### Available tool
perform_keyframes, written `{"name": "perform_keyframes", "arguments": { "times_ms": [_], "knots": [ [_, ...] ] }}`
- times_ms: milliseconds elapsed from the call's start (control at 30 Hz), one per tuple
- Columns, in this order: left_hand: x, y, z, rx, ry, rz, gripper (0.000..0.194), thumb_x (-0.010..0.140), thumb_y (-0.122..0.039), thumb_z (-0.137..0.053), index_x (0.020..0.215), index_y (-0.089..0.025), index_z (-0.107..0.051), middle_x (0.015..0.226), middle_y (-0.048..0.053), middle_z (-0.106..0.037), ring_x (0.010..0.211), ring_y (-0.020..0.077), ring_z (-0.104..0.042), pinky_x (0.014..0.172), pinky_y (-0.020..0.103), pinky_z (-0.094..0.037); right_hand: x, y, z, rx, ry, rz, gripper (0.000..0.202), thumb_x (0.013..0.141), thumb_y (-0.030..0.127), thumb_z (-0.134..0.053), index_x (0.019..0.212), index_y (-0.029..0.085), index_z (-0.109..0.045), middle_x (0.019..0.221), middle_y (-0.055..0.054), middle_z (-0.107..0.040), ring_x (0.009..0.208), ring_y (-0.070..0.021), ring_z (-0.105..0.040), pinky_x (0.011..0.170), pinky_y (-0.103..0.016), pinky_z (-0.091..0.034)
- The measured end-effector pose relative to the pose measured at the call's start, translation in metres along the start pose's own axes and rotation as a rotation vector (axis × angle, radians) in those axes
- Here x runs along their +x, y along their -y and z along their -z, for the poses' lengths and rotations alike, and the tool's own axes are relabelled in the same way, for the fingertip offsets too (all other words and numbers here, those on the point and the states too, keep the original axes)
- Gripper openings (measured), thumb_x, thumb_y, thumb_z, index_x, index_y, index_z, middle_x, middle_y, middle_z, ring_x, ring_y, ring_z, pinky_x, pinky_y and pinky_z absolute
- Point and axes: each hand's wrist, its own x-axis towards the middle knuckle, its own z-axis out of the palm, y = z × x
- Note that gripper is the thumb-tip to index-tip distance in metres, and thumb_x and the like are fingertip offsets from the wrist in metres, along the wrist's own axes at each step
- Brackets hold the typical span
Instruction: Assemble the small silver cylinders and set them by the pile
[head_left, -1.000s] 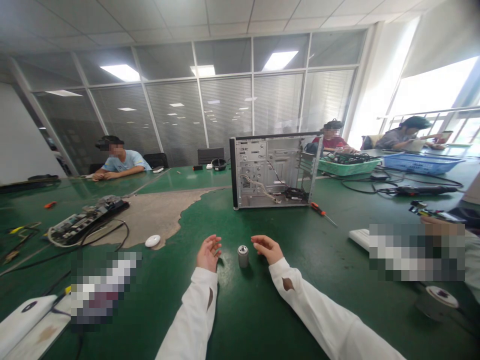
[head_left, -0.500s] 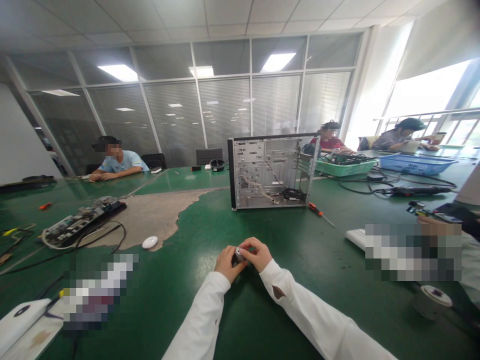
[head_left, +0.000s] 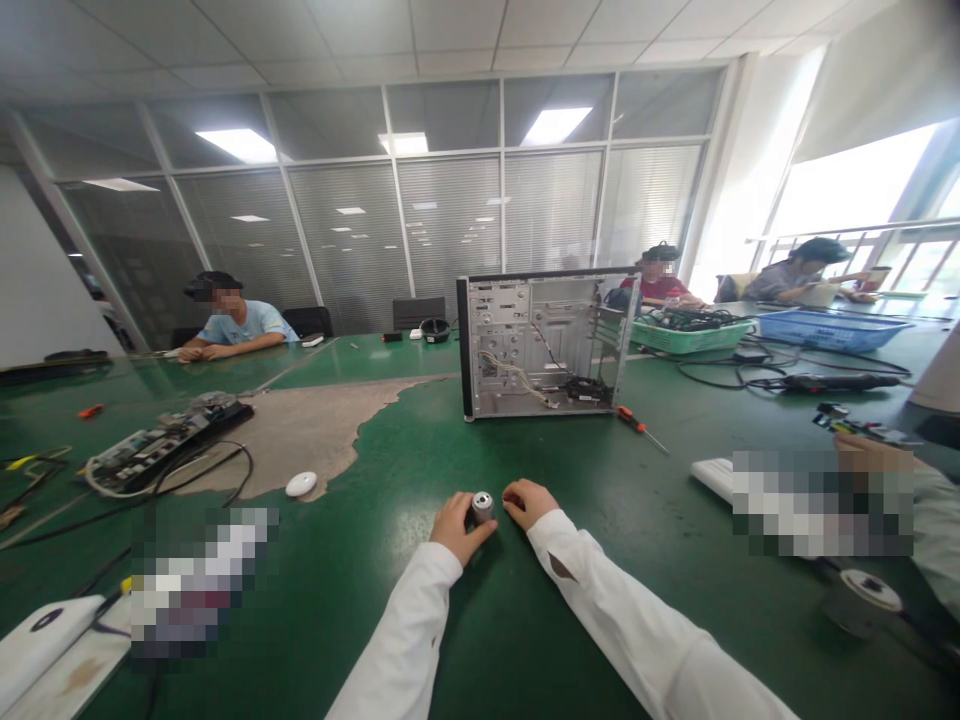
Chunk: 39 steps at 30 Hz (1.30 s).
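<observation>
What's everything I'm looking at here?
Table: 1, green, foreground
Cylinder: 1, silver, in left hand
Second cylinder: 1, grey, lower right
Computer case: 1, silver, centre
Screwdriver: 1, orange, beside case
Baskets: 2, green and blue, right
Disc: 1, white, left
Electronic assembly: 1, grey, left
Handheld tool: 1, black, right
Cables: several, black, both sides
Other people: 4, varied clothing, around table
Left hand: 1, white sleeve, on cylinder
Right hand: 1, white sleeve, nearby

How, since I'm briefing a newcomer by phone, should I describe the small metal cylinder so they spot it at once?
Find the open computer case standing on the green table. Nearer the camera, the wearer's left hand grips a small metal cylinder. Unlike the pale-topped cylinder at lower right, it has a silvery top and is held.
</observation>
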Motion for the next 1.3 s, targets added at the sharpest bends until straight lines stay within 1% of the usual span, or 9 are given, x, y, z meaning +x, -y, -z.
{"name": "perform_keyframes", "arguments": {
  "times_ms": [67, 167, 233, 367, 500, 867, 1100, 1200, 1300],
  "knots": [
    [0.000, 0.000, 0.000, 0.001, 0.000, 0.000, 0.035, 0.066, -0.043, -0.050, 0.089, -0.017, -0.050, 0.086, 0.005, -0.052, 0.082, 0.0192, -0.048, 0.072, 0.030, -0.036, 0.002, -0.004, -0.002, -0.027, 0.029, 0.006, 0.009, 0.062, 0.022, -0.051, 0.070, 0.020, -0.055, 0.068, 0.000, -0.054, 0.065, -0.0104, -0.048, 0.060, -0.022, -0.035],
    [-0.001, -0.001, 0.001, -0.001, 0.005, 0.000, 0.034, 0.065, -0.042, -0.050, 0.089, -0.017, -0.051, 0.085, 0.005, -0.052, 0.082, 0.0189, -0.048, 0.072, 0.030, -0.036, 0.004, -0.012, 0.001, -0.072, 0.041, -0.018, 0.021, 0.059, 0.020, -0.051, 0.080, 0.022, -0.054, 0.068, 0.002, -0.054, 0.065, -0.0106, -0.047, 0.060, -0.022, -0.033],
    [-0.001, -0.001, 0.001, -0.004, 0.008, 0.001, 0.034, 0.065, -0.041, -0.051, 0.089, -0.017, -0.050, 0.085, 0.005, -0.052, 0.082, 0.0188, -0.048, 0.072, 0.030, -0.036, 0.005, -0.021, 0.006, -0.107, 0.031, -0.060, 0.025, 0.058, 0.016, -0.049, 0.082, 0.021, -0.053, 0.067, 0.002, -0.053, 0.066, -0.0114, -0.046, 0.059, -0.022, -0.031],
    [-0.001, 0.001, 0.000, -0.023, 0.008, 0.002, 0.037, 0.064, -0.040, -0.053, 0.093, -0.017, -0.049, 0.088, 0.005, -0.053, 0.084, 0.0190, -0.048, 0.074, 0.030, -0.036, 0.007, -0.042, 0.013, -0.165, -0.011, -0.148, 0.021, 0.059, 0.013, -0.044, 0.077, 0.019, -0.053, 0.069, -0.001, -0.052, 0.070, -0.0132, -0.045, 0.059, -0.023, -0.029],
    [-0.002, 0.004, -0.001, -0.022, 0.010, 0.000, 0.039, 0.064, -0.040, -0.053, 0.094, -0.017, -0.049, 0.089, 0.005, -0.053, 0.084, 0.0192, -0.048, 0.074, 0.030, -0.036, 0.009, -0.051, 0.014, -0.176, -0.013, -0.167, 0.020, 0.060, 0.015, -0.044, 0.077, 0.020, -0.053, 0.069, 0.001, -0.052, 0.069, -0.0117, -0.045, 0.060, -0.022, -0.029],
    [0.001, 0.004, 0.000, 0.010, 0.038, 0.012, 0.037, 0.064, -0.043, -0.051, 0.090, -0.015, -0.051, 0.087, 0.006, -0.054, 0.083, 0.0198, -0.048, 0.073, 0.031, -0.036, 0.010, -0.055, 0.011, -0.150, -0.011, -0.177, 0.021, 0.060, 0.015, -0.045, 0.077, 0.022, -0.055, 0.068, 0.002, -0.052, 0.068, -0.0104, -0.045, 0.060, -0.021, -0.029],
    [-0.001, 0.002, 0.002, 0.018, 0.050, 0.023, 0.036, 0.064, -0.042, -0.051, 0.090, -0.017, -0.051, 0.085, 0.005, -0.054, 0.082, 0.0192, -0.047, 0.072, 0.030, -0.036, 0.009, -0.053, 0.013, -0.106, -0.042, -0.162, 0.020, 0.059, 0.014, -0.046, 0.074, 0.021, -0.056, 0.064, 0.002, -0.052, 0.065, -0.0103, -0.045, 0.062, -0.022, -0.032],
    [-0.001, 0.002, 0.003, 0.003, 0.041, 0.023, 0.036, 0.064, -0.041, -0.053, 0.090, -0.016, -0.052, 0.084, 0.005, -0.054, 0.081, 0.0192, -0.047, 0.072, 0.030, -0.036, 0.007, -0.048, 0.016, -0.079, -0.068, -0.144, 0.020, 0.060, 0.014, -0.044, 0.075, 0.020, -0.055, 0.065, 0.001, -0.052, 0.063, -0.0104, -0.046, 0.061, -0.022, -0.035],
    [0.000, 0.001, 0.003, -0.020, 0.036, 0.026, 0.037, 0.062, -0.040, -0.055, 0.090, -0.017, -0.053, 0.086, 0.005, -0.054, 0.082, 0.0193, -0.047, 0.073, 0.030, -0.036, 0.002, -0.031, 0.017, -0.028, -0.106, -0.106, 0.019, 0.067, 0.019, -0.041, 0.081, 0.020, -0.053, 0.071, 0.000, -0.054, 0.062, -0.0103, -0.048, 0.061, -0.023, -0.038]
  ]
}}
